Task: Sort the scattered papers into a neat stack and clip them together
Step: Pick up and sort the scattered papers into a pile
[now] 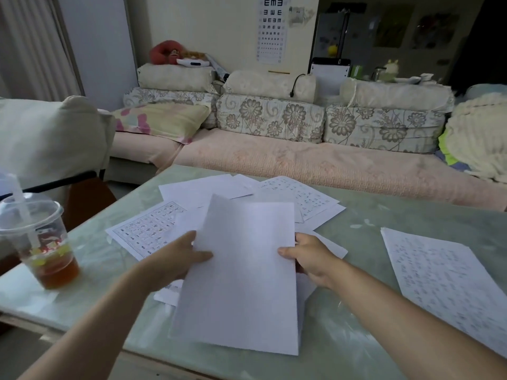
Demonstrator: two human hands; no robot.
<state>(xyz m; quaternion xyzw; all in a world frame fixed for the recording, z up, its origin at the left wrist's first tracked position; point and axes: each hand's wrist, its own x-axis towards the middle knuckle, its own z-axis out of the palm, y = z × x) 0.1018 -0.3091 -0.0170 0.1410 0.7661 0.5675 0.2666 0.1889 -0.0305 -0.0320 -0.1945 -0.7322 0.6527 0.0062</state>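
Both forearms reach in from the near edge, and the left hand and right hand have a blank white sheet between them, one on each long side. The left thumb lies flat on the top face with the fingers hidden beneath; the right thumb presses on the opposite edge, fingers curled under, so it's a pinch from both sides. The sheet sits portrait-wise, its long axis running away from the person, near end low by the table edge and far end over the scattered papers. Another white edge peeks out beneath it on the right, though how many sheets are in the grip I cannot tell. Nothing is written on the upturned face. To the left a grid page carries rows of small printed marks, too tiny to read, and the far pages show the same. Well off to the right lies a handwritten pile, its lines blurred. Far left on the table stands a lidded plastic cup of amber drink with a straw, its printed band illegible. On the wall above the sofa hangs an eye chart of shrinking E shapes.
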